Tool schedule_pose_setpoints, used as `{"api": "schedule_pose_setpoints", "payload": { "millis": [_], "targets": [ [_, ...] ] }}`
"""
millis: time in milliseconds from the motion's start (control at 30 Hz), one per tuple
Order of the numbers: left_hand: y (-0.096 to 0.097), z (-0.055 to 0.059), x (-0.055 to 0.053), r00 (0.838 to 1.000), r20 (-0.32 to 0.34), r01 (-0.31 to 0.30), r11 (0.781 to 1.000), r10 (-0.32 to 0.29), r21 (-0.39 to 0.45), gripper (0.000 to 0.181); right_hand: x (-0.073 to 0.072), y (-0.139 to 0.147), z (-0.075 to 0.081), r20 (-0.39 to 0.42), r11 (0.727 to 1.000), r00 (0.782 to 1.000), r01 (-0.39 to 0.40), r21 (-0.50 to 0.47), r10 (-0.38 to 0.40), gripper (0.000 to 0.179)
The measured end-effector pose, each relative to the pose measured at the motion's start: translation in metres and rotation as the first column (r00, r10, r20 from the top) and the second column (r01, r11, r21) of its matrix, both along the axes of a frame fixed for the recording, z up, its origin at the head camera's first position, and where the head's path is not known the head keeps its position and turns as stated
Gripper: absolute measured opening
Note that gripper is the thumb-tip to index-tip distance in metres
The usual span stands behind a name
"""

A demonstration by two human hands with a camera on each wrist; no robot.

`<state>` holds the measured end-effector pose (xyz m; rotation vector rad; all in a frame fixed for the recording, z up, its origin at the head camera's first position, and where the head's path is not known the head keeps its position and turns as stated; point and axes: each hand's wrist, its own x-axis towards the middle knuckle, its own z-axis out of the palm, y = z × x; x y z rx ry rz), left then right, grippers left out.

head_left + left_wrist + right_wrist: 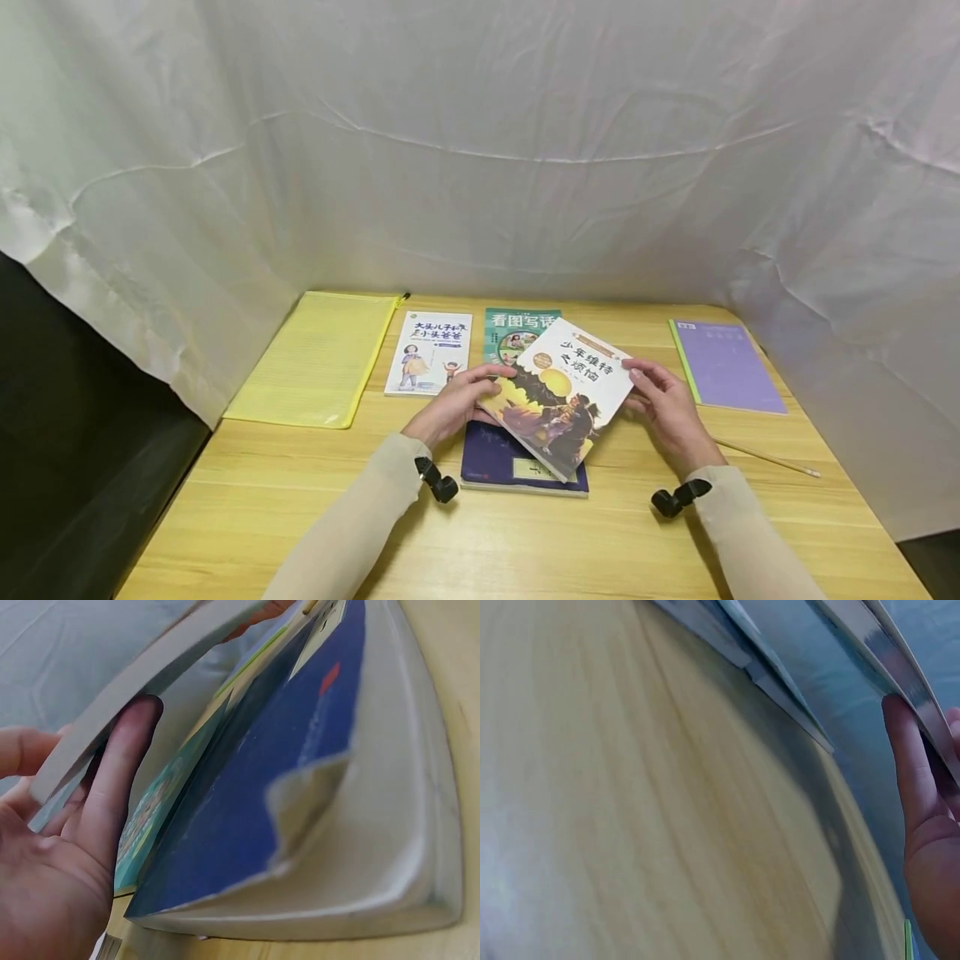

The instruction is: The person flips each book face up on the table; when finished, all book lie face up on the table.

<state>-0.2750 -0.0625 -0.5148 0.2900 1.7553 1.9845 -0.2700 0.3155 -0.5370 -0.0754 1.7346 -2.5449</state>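
Both hands hold a paperback book [555, 383] with a white, yellow and dark illustrated cover, tilted above the table. My left hand [457, 400] grips its left edge; the left wrist view shows the thumb and fingers on opposite faces of the book [150, 675]. At the upper right edge, my right hand [667, 412] pinches it, also seen in the right wrist view. Beneath lies a dark blue book [487, 458], whose cover corner is curled up in the left wrist view. A green book [517, 321] lies behind, partly hidden by the held one.
On the wooden table [300, 500], a yellow zip folder [315, 358] and a white picture book [416, 342] lie to the left. To the right are a purple notebook [731, 367] and a thin pencil [772, 457], partly hidden by the right hand. Pale sheeting [487, 167] surrounds the back and sides.
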Motion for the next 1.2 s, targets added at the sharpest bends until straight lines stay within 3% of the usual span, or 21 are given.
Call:
{"api": "schedule_pose_setpoints", "payload": {
  "millis": [233,367,533,733,867,1000,1200],
  "targets": [
    [-0.003,-0.002,0.001,0.998,-0.046,0.047,0.998,-0.05,-0.05,0.038,0.003,0.001,0.001,-0.037,0.999,0.998,-0.045,-0.001,0.045,0.038],
    [-0.001,-0.005,0.0,0.996,-0.029,0.077,0.996,-0.079,-0.046,0.042,0.002,0.002,0.0,-0.03,0.997,0.997,-0.072,-0.023,0.072,0.04],
    [0.001,-0.006,0.0,0.996,-0.008,0.092,0.996,-0.093,-0.014,0.044,0.002,0.0,-0.001,0.013,0.999,0.999,-0.038,0.027,0.038,0.039],
    [0.007,-0.005,0.0,0.998,-0.026,0.063,0.997,-0.062,0.038,0.043,0.003,-0.002,-0.001,0.004,0.995,1.0,-0.009,0.098,0.009,0.029],
    [0.015,-0.004,-0.001,0.999,-0.038,0.027,0.996,-0.024,0.088,0.044,0.006,-0.004,0.0,-0.021,0.991,0.998,-0.056,0.121,0.059,0.027],
    [0.025,-0.003,-0.003,0.999,-0.049,-0.014,0.992,0.021,0.124,0.045,0.006,-0.005,0.002,-0.034,0.981,0.994,-0.097,0.168,0.104,0.037],
    [0.036,-0.001,-0.004,0.998,-0.049,-0.044,0.991,0.05,0.123,0.046,0.006,-0.006,0.006,0.02,0.98,0.999,-0.03,0.195,0.027,0.039]
  ]
}}
